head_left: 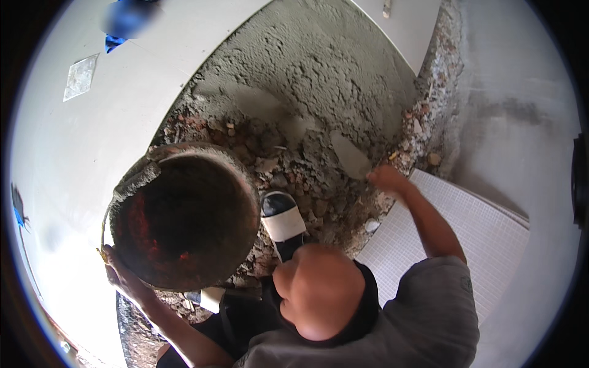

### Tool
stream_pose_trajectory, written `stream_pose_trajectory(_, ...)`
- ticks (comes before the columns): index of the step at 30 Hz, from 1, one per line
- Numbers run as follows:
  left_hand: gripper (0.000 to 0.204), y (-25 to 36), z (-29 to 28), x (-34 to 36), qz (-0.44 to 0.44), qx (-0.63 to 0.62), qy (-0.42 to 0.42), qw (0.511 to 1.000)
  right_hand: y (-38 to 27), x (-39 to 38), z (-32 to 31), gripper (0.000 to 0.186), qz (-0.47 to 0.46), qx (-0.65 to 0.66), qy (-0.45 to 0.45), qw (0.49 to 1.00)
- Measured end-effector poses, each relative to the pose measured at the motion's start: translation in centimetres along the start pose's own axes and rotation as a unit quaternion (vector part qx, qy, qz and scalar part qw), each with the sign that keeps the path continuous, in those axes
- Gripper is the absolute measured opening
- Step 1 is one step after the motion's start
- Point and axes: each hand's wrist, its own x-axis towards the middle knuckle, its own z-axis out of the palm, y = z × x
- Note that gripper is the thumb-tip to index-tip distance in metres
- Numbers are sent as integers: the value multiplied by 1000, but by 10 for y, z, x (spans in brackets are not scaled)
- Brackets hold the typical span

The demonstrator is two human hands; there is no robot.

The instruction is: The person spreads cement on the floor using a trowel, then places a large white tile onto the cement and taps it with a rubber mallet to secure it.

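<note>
My left hand (123,276) grips the wire handle (104,230) at the side of a mortar-crusted bucket (248,184). The bucket is tipped, with its mouth facing up toward me; its inside is dark with reddish patches. In my right hand (390,180) is a trowel, its handle wrapped in my closed fingers. The trowel's grey blade (351,156) lies low over the near part of a wet mortar bed (307,58). Smoothed swipes mark the mortar just left of the blade.
Glossy pale floor tiles (141,67) border the mortar on the left. Broken rubble (316,205) lies around my sandalled foot (282,221). Grid-backed tiles (454,227) lean at the right, near a grey wall (515,116). A blurred blue object (126,21) sits at far left.
</note>
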Motion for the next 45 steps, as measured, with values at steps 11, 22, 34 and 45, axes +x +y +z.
stream_pose_trajectory(11, 60, -28, -5, 23, 70, 24, 8, 997, 76, -31, 19, 41, 84, 374, 55, 922)
stream_pose_trajectory(22, 67, -19, -10, 13, -4, 111, 34, 993, 79, 8, 48, 44, 58, 320, 18, 945)
stream_pose_trajectory(34, 68, 5, -3, 3, -35, 62, 16, 997, 96, -52, 89, 52, 40, 172, -18, 984)
stream_pose_trajectory(45, 48, -58, -28, 39, 132, 247, -39, 959, 92, 83, 11, 47, 157, 112, 372, 908)
